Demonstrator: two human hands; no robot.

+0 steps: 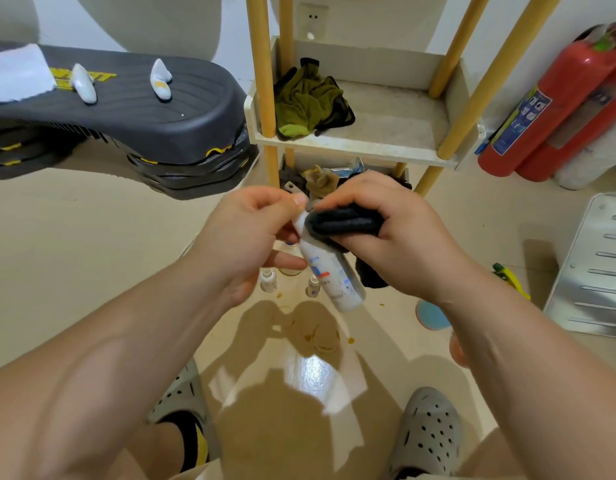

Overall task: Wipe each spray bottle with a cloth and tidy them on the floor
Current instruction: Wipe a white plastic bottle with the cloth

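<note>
The bottle (331, 271) is held in the air at mid-frame, above the floor (92, 254) and in front of the shelf (351, 152). It is white with blue and red printing and is tilted, top up and to the left, base down and to the right. The left hand (251, 237) pinches the bottle's top between thumb and curled fingers, and one finger extends beneath, near the bottle's side. The right hand (393, 237) is clenched round a dark cloth (344, 221), which is pressed against the bottle's upper part just below the top. A loose end of the cloth hangs beneath the right hand, beside the bottle's lower half. On the floor below the hands stand a small bottle (269, 280) and a second small bottle (313, 286), both upright and near each other. Brownish stains (320, 337) mark the floor just in front of them. A green rag (306, 98) lies crumpled on the shelf's upper tier. Red extinguishers (559, 105) lean at the right wall, with a metal panel (590, 265) on the floor in front of them. Black steps (126, 109) are stacked at left. Grey clogs (428, 431) are visible at the bottom edge.
</note>
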